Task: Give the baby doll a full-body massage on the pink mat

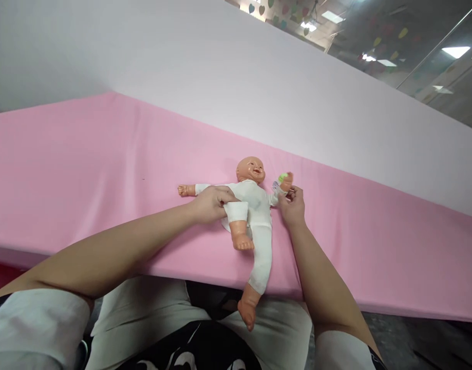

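A baby doll (256,203) with a white cloth body lies face up on the pink-covered table, its head toward the wall. My left hand (214,204) is closed on the doll's bent leg, which is lifted so that the foot (241,237) points toward me. At the other side, my right hand (293,205) grips the doll's arm near the wrist, with a clear and green band or tag (276,185) beside the doll's hand. The doll's other leg (262,257) stretches over the table's near edge.
The pink cloth (85,169) covers a long table. A white wall (205,77) rises behind it, with a window (374,46) above bearing heart shapes. My lap (151,308) is just under the table's front edge.
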Action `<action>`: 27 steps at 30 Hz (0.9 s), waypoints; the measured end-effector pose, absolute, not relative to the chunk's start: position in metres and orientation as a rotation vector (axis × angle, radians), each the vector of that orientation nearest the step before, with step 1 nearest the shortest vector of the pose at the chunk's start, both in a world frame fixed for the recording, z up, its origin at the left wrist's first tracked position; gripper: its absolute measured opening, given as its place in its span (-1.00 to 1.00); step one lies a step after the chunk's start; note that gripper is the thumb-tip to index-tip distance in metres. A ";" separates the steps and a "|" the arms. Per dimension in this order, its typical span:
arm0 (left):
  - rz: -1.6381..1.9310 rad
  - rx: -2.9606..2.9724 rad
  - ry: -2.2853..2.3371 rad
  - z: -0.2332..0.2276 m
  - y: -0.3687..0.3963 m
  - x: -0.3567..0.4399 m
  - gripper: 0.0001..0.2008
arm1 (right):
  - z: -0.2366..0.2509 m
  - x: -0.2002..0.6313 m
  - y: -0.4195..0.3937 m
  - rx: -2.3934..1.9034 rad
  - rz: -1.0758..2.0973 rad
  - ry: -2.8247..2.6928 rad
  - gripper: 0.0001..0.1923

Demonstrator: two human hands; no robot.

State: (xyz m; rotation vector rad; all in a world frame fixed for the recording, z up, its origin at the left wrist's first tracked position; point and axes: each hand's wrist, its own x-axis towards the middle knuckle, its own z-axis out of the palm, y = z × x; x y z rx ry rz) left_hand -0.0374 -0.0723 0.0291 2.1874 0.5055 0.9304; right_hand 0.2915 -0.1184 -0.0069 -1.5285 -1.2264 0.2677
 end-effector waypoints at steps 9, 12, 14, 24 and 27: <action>0.797 2.254 0.042 0.041 -0.103 -0.034 -0.82 | -0.009 0.346 -0.118 -1.889 0.312 -0.959 -0.34; 0.819 2.232 0.032 0.040 -0.105 -0.033 -0.83 | -0.008 0.346 -0.118 -2.032 0.261 -1.023 -0.33; 0.838 2.177 0.079 0.037 -0.102 -0.033 -0.82 | -0.006 0.342 -0.120 -2.000 0.239 -1.009 -0.30; 1.020 2.017 0.670 0.018 -0.065 -0.031 -0.81 | 0.016 0.265 -0.139 -1.431 0.088 -1.253 -0.51; 0.990 1.975 0.734 0.013 -0.058 -0.029 -0.84 | 0.013 0.247 -0.137 -1.451 -0.031 -1.575 -0.63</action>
